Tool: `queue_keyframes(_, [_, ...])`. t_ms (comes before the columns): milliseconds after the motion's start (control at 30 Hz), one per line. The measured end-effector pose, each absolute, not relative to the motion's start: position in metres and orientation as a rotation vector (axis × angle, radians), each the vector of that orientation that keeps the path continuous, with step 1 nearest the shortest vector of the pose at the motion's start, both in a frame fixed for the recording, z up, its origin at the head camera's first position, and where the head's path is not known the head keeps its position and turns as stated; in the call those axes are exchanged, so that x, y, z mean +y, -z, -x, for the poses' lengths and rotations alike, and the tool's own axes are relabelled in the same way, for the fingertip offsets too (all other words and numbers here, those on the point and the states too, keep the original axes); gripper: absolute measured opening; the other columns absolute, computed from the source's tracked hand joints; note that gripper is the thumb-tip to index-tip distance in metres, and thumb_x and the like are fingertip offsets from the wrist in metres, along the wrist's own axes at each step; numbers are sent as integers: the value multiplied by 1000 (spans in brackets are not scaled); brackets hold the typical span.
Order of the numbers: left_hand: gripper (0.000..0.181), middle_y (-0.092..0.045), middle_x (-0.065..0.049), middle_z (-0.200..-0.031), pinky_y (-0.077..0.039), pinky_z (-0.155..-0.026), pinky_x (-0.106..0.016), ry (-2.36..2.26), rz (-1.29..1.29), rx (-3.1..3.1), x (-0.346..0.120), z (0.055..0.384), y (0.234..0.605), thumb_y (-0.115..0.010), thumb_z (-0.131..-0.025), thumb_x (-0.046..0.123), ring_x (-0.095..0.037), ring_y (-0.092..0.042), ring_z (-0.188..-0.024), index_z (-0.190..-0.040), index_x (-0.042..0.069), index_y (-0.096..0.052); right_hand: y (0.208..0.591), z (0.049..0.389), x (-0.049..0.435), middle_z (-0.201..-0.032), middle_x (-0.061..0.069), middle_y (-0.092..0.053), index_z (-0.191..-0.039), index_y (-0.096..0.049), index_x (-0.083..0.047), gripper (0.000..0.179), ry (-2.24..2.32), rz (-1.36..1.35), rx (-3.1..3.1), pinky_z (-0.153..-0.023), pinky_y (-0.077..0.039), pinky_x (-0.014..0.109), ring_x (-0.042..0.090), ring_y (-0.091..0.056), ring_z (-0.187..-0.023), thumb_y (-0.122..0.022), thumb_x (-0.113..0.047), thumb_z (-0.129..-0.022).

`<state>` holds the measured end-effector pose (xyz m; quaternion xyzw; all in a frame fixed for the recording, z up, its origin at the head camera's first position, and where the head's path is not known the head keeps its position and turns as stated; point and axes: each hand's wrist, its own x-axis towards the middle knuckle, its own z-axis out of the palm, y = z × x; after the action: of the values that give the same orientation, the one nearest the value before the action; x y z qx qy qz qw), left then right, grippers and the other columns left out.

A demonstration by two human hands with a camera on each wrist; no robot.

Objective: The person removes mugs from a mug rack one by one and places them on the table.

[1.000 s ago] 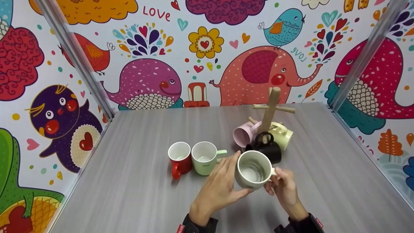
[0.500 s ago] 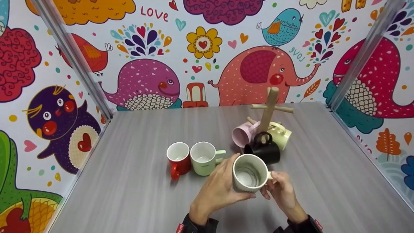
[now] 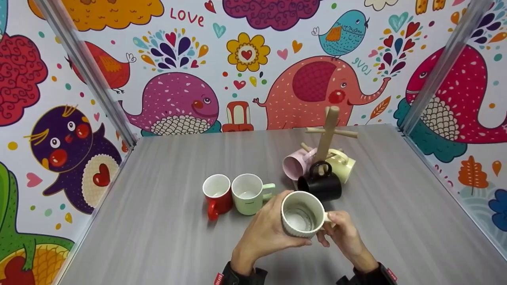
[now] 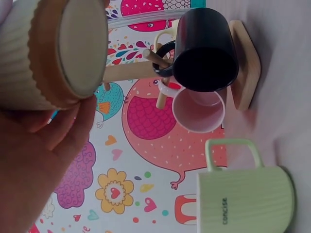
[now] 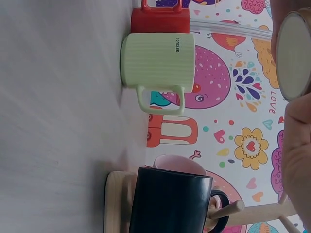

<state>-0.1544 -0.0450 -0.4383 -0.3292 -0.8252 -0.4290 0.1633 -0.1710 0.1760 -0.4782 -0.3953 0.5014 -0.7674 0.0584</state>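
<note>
Both hands hold a cream ribbed mug (image 3: 303,213) above the table, its mouth toward the head camera. My left hand (image 3: 263,233) grips the mug's body from the left, thumb below the rim. At the handle on the right, my right hand (image 3: 345,233) pinches with thumb and fingers. The left wrist view shows the mug's pale underside (image 4: 82,48) and a brown scalloped band round its foot. Just beyond it, a black mug (image 3: 323,189) hangs by its handle on a wooden mug tree (image 3: 329,132).
A pink mug (image 3: 295,165) and a pale yellow mug (image 3: 345,167) also hang on the tree, behind the black one. Left of the hands, a light green mug (image 3: 249,204) stands upright beside a red mug (image 3: 223,202). Patterned panels (image 3: 245,91) enclose the table.
The cream mug and both hands have shifted slightly left and nearer the person. The hold on the mug stays the same, and the other mugs keep their places.
</note>
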Motion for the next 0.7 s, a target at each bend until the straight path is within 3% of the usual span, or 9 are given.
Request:
queue_keyframes(433, [89,-57,-2,-122,-46,-98,-33,1198,936,-2280,-42,156,439,-98,-59,32,-14,-53,-113,-132,7,-54,478,171,176,-57,17,-25,-69,-33,3,31,2338,1179,1523,-35,-23,44,33,-38,-48,-18,2,-97])
queue_keyframes(700, [92,-56,-2,-124,-45,-100,-36,1195,919,-2269,-44,155,440,-99,-59,37,-15,-52,-115,-133,7,-54,477,170,174,-60,17,-30,-70,-36,8,34,2340,1164,1545,-36,-24,44,33,-39,-49,-17,3,-97])
